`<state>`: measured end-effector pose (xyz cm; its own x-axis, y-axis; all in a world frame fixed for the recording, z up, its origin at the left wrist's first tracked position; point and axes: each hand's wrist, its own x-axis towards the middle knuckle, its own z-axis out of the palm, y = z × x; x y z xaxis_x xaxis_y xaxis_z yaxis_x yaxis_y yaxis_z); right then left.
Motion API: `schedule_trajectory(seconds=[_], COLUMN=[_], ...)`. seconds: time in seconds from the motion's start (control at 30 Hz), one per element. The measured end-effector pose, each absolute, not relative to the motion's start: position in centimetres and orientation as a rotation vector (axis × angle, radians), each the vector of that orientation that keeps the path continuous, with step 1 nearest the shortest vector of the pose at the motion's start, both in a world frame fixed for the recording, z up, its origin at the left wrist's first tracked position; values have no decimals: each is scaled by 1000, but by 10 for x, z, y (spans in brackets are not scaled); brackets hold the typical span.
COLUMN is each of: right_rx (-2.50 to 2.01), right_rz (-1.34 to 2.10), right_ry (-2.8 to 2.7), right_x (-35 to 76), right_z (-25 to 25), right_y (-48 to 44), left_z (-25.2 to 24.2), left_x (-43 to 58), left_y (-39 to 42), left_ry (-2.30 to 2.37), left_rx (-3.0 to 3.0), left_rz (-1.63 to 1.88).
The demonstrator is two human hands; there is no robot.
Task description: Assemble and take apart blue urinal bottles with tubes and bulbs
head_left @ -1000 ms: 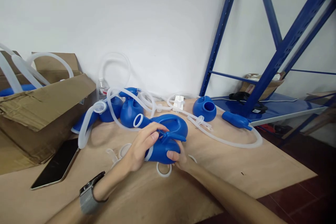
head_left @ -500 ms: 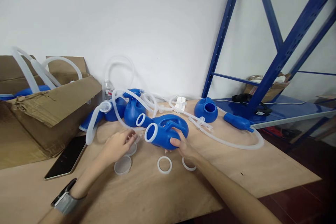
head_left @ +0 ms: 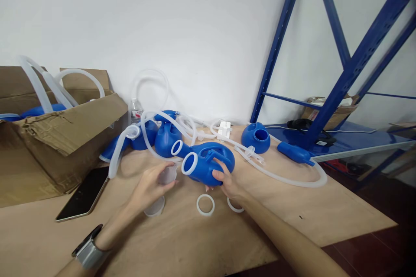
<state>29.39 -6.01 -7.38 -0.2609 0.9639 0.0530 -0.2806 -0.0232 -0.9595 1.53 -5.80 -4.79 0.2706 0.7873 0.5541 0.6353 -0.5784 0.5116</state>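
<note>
Now clear lid (head_left: 167,175) in left hand (head_left: 148,185)

A rounded blue plastic bottle (head_left: 202,172) is held over the tan wooden counter (head_left: 182,242), with round white plastic rings (head_left: 206,214) set before it; a flat black tablet (head_left: 83,194) is placed before a brown cardboard box (head_left: 61,140) at left.
</note>
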Motion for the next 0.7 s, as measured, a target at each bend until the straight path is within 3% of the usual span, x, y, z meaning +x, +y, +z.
schedule_trajectory(seconds=[0.2, 0.43, 0.7], right_rx=[-966, -926, -853], right_rz=[1556, 1527, 1345], right_ry=[-1270, -1409, -1615], right_x=[287, 282, 275], right_z=[-56, -64, -68], right_y=[-77, -77, -77], left_z=[-46, -54, -49], left_x=[32, 39, 28], left_y=[-82, -103, -97], left_ry=[1506, 942, 832], left_rx=[1878, 2086, 1931], left_rz=[1619, 1262, 1173])
